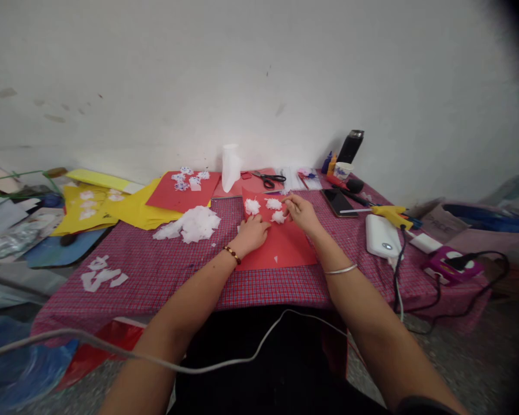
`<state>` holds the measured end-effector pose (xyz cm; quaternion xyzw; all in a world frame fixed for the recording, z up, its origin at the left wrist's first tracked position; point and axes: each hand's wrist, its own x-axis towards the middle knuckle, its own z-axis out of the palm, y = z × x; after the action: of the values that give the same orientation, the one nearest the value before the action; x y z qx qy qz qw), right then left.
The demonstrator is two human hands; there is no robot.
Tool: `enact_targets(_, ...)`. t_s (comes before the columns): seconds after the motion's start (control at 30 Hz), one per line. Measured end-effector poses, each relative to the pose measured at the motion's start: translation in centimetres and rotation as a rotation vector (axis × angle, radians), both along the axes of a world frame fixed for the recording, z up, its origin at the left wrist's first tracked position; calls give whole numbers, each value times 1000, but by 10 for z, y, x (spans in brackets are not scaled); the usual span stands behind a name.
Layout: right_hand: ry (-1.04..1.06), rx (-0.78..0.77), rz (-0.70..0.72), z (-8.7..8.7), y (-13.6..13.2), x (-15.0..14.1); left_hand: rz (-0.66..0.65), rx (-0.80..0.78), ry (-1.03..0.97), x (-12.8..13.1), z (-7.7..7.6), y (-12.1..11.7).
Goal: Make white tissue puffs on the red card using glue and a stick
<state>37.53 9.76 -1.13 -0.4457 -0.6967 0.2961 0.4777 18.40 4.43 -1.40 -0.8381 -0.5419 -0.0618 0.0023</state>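
Red paper (pixel 285 248) beneath two bare hands

Four fluffy white tufts (pixel 273 204) sit on the upper part of the red paper, which lies near the front of the cloth-covered desk (pixel 164 265). The left hand (pixel 253 233) rests on the paper, fingers bent, just beside the tufts; I cannot tell whether its grip holds anything. The right hand (pixel 301 213) is at the right of the tufts, fingers bent towards them; whether its grip is closed on something is too small to tell. Left of the paper lies a heap of white pieces (pixel 196 225); behind it, black-handled scissors (pixel 269 183); to the right, a dark phone (pixel 338 203) and a yellow glue gun (pixel 389 216).
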Motion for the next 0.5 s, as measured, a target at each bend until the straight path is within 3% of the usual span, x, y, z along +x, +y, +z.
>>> enact_targets(0.27,-4,-16,-39,4,-5,0,-2,-8,-17,-1,-4,2)
enact_targets(0.5,-17,-65,-191,-3,3,12,-2,-14,-23,-1,-4,2)
